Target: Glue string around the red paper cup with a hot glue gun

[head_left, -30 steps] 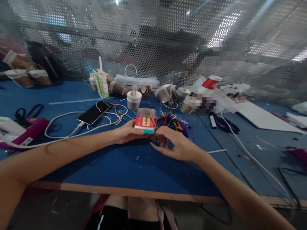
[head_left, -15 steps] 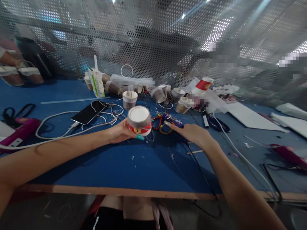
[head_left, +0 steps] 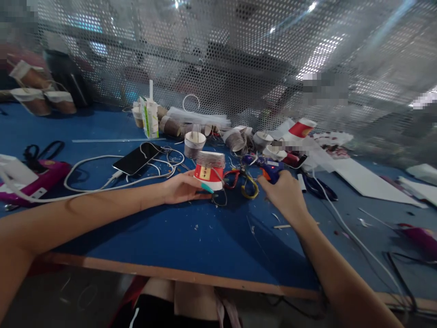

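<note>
My left hand (head_left: 181,187) is wrapped round a red and white paper cup (head_left: 209,173), its thumb with a turquoise nail pressed on the side. Grey cord is wound round the cup's upper part, and a loose cord end hangs beneath it. In my right hand (head_left: 287,193) is a blue glue gun (head_left: 271,169) with an orange trigger, its nozzle pointing left. Between the two hands lies a pair of scissors (head_left: 250,190) with red and yellow handles. Just behind the held cup stands a cord-wrapped cup (head_left: 195,145).
A phone (head_left: 136,158) on a white cable lies to the left, near a magenta hair-dryer-like tool (head_left: 51,177). A drink carton (head_left: 149,118) and several wrapped cups line a perforated metal screen (head_left: 218,68). White boards (head_left: 372,180) and pliers-like blue handles (head_left: 319,187) are at right.
My right hand has closed round the glue gun and lifted it a little from beside the scissors. The cup in my left hand has tilted, showing more of its red side. The view has shifted.
</note>
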The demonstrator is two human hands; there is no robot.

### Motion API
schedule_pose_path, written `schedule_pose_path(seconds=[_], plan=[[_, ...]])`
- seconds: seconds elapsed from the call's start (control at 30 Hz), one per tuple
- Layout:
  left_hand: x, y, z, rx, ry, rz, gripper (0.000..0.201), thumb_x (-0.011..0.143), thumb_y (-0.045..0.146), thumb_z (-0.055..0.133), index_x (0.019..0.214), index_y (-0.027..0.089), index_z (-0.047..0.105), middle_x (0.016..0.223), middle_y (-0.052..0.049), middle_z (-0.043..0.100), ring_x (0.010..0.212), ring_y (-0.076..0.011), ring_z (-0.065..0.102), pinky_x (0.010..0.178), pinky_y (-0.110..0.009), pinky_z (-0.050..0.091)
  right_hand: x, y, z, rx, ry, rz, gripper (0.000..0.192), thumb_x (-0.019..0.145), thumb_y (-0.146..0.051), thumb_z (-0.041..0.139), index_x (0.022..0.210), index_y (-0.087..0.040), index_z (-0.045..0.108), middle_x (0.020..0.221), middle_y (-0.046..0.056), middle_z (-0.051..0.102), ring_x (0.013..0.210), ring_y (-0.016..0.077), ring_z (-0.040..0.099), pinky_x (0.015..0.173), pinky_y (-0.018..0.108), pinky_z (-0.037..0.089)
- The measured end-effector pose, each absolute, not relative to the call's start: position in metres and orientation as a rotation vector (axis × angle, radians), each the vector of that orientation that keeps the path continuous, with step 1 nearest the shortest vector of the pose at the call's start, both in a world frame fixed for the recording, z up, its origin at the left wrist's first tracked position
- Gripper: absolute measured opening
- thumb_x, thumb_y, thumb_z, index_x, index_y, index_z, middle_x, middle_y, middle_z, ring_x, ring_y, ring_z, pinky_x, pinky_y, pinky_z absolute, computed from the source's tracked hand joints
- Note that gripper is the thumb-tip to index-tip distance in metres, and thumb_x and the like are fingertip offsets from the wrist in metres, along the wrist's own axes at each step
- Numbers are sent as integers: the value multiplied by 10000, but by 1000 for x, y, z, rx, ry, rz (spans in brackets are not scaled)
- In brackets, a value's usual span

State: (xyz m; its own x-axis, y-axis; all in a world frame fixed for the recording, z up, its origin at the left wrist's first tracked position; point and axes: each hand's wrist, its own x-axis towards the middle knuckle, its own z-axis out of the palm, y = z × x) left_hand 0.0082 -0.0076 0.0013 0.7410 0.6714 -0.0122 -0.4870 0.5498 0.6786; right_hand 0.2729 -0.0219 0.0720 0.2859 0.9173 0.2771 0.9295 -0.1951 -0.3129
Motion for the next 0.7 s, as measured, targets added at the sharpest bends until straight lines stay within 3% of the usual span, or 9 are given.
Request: schedule_pose_path(seconds=[0.23, 0.53, 0.63, 0.7], plan=[[7, -8, 1, 717, 303, 714, 503, 663, 87, 808, 1137, 181, 668, 1063, -71, 746, 1036, -215, 680, 1064, -445, 408, 259, -37, 51, -1619, -1455, -271, 412, 665, -555, 623, 835, -267, 382, 772, 59, 594, 747, 279, 628, 717, 434, 505], [11, -11, 6, 737, 374, 745, 528, 512, 100, 902, 1002, 158, 714, 960, -44, 763, 943, -188, 689, 990, -393, 455, 257, -39, 36, -1470, -1415, -264, 441, 607, -549, 667, 824, -260, 414, 746, 46, 589, 716, 276, 637, 664, 442, 528], [12, -11, 5, 758, 360, 737, 501, 514, 85, 885, 981, 155, 718, 951, -52, 764, 944, -189, 692, 983, -380, 460, 258, -36, 34, -1439, -1411, -144, 437, 609, -520, 695, 841, -254, 437, 731, 38, 600, 677, 265, 637, 654, 457, 542], [12, -11, 4, 783, 357, 727, 476, 546, 84, 863, 994, 155, 715, 957, -60, 765, 959, -193, 691, 1000, -384, 453, 257, -35, 33, -1378, -1438, 107, 421, 624, -508, 708, 839, -260, 444, 658, 2, 584, 567, 229, 604, 580, 428, 542]])
